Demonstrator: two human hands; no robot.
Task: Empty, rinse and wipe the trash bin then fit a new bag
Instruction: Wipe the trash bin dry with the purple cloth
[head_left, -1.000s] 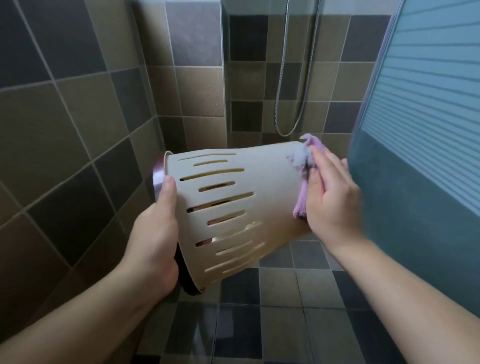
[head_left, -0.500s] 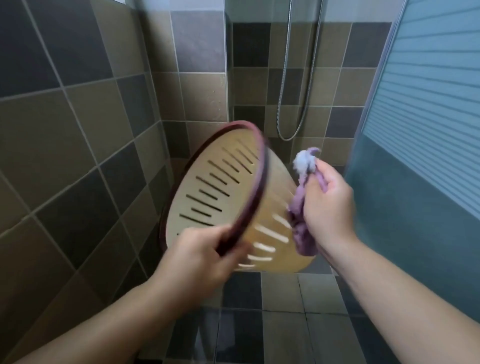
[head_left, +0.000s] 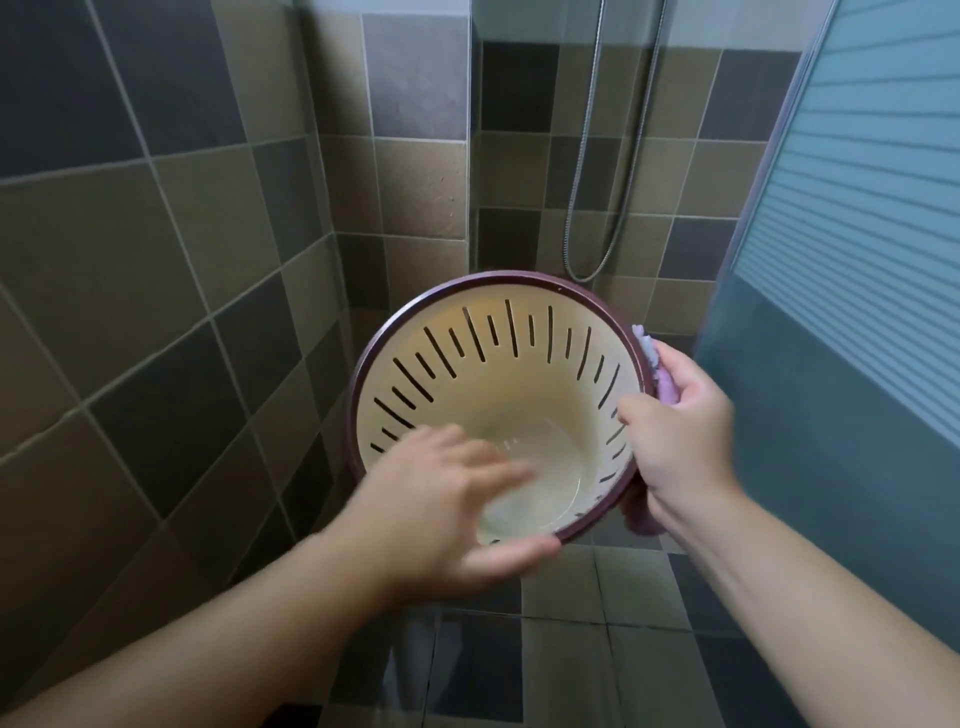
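Observation:
I hold a cream trash bin (head_left: 498, 384) with slotted walls and a dark maroon rim in the air, its open mouth turned towards me. The inside holds nothing and looks wet. My right hand (head_left: 680, 431) grips the rim on the right, thumb inside and fingers outside. They trap a purple cloth (head_left: 667, 389) against the outer wall, and most of that cloth is hidden. My left hand (head_left: 441, 509) is blurred over the lower left of the mouth. Its fingers are spread straight and its thumb lies by the lower rim.
Tiled walls (head_left: 130, 260) close in on the left and behind. A shower hose (head_left: 587, 156) hangs on the back wall. A frosted glass door (head_left: 857, 260) stands close on the right. Dark wet floor tiles (head_left: 571, 649) lie below.
The bin turned from lying sideways to mouth facing me. My left hand let go of the rim and opened over the mouth. My right hand moved from wiping the outside to gripping the rim.

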